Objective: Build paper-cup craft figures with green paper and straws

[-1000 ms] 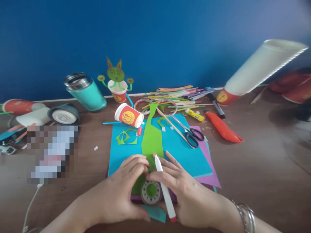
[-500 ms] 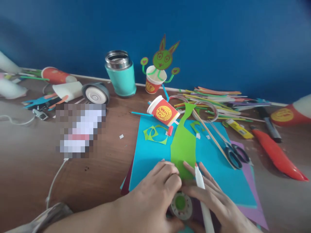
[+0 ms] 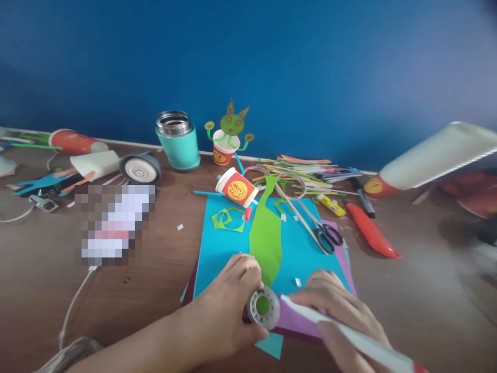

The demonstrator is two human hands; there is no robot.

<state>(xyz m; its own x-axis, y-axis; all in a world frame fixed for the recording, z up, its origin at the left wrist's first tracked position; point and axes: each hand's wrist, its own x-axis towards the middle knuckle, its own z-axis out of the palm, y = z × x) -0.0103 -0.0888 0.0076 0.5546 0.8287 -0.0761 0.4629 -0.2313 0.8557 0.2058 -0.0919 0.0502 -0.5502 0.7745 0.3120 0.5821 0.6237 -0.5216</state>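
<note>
My left hand (image 3: 233, 298) is closed around a small tape roll (image 3: 275, 316), its thumb and fingers on the side of the ring. Green paper shows through the hole. Between the fingers of my right hand (image 3: 345, 303) lies a white marker (image 3: 353, 334), slanted, its red tip close to the roll's right side. A long cut piece of green paper (image 3: 266, 243) stretches away from the roll over a blue sheet (image 3: 219, 254). Purple paper (image 3: 298, 318) shows beneath. Scissors (image 3: 326, 239) and a wooden stick (image 3: 297, 217) lie at the blue sheet's right.
A cup figure with a green bunny head (image 3: 232, 124) stands by the wall beside a turquoise flask (image 3: 178, 147). A red paper cup (image 3: 236, 187) lies behind the papers. Colored sticks (image 3: 298, 171), a yellow cutter (image 3: 330, 204) and a red pouch (image 3: 370, 230) sit right. A blurred-out phone is left.
My right hand has come off the green paper and shifted right. The marker has swung from nearly upright to slanted, its tip now by the tape roll. My view has turned right.
</note>
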